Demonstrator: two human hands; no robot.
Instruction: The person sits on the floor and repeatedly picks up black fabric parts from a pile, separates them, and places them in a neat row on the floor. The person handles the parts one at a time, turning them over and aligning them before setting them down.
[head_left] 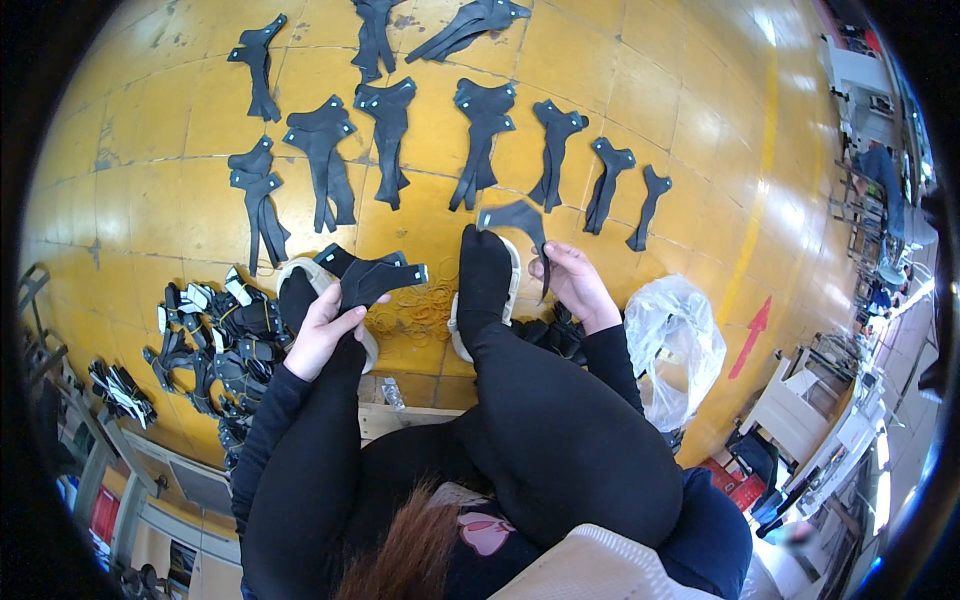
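Observation:
My left hand (326, 332) is closed on a small stack of black Y-shaped cut pieces (374, 278), with light tags at their tips. My right hand (574, 284) pinches the narrow end of a single black Y-shaped piece (516, 216) between thumb and fingers. That piece is held up, apart from the stack, beyond my right foot. Similar black pieces (388, 130) lie in fanned groups across the floor ahead of me. Below my hands, between my feet, is a loose heap of thin yellowish bands (412, 312).
Banded black bundles (240, 350) are heaped left of my left leg, with another bundle (122, 392) farther left. A clear plastic bag (676, 340) stands right of my right knee. More dark pieces (552, 334) sit under my right forearm. A red arrow (752, 335) marks the yellow floor.

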